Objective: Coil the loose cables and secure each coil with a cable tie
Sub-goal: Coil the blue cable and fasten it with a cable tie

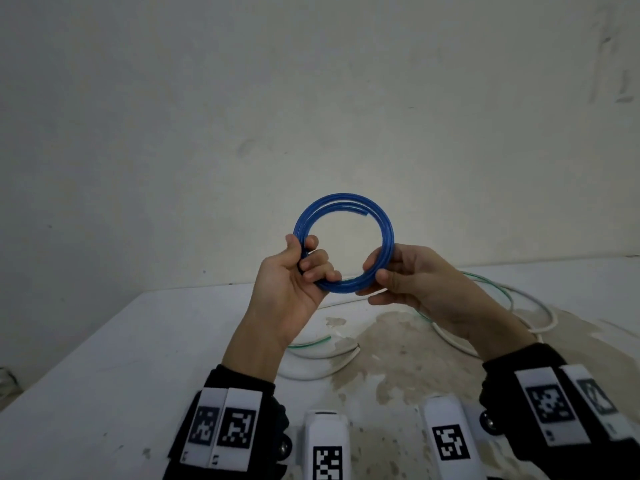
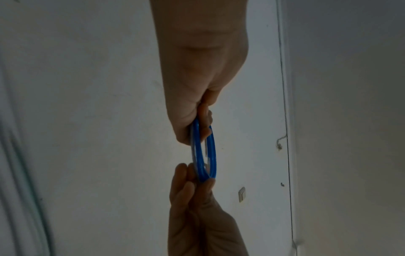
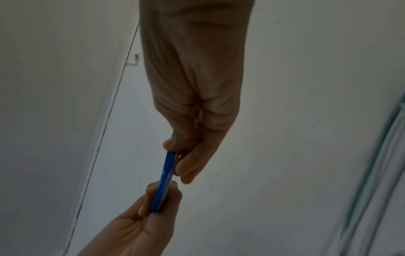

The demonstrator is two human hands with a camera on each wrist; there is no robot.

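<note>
A blue cable (image 1: 343,202) is wound into a round coil of a few turns and held up above the table in front of the wall. My left hand (image 1: 301,268) grips the coil's lower left side, fingers curled round the strands. My right hand (image 1: 384,275) pinches the lower right side between thumb and fingers. One cable end (image 1: 363,213) shows inside the top of the ring. From the left wrist view the coil (image 2: 203,155) appears edge-on between both hands, and likewise the coil (image 3: 166,175) in the right wrist view. No cable tie is visible.
A white cable (image 1: 543,313) and a thin green cable (image 1: 498,285) lie loose on the white table (image 1: 104,358) below my hands. Two white marker-tagged devices (image 1: 325,445) (image 1: 446,434) stand at the near edge. A bare wall rises behind.
</note>
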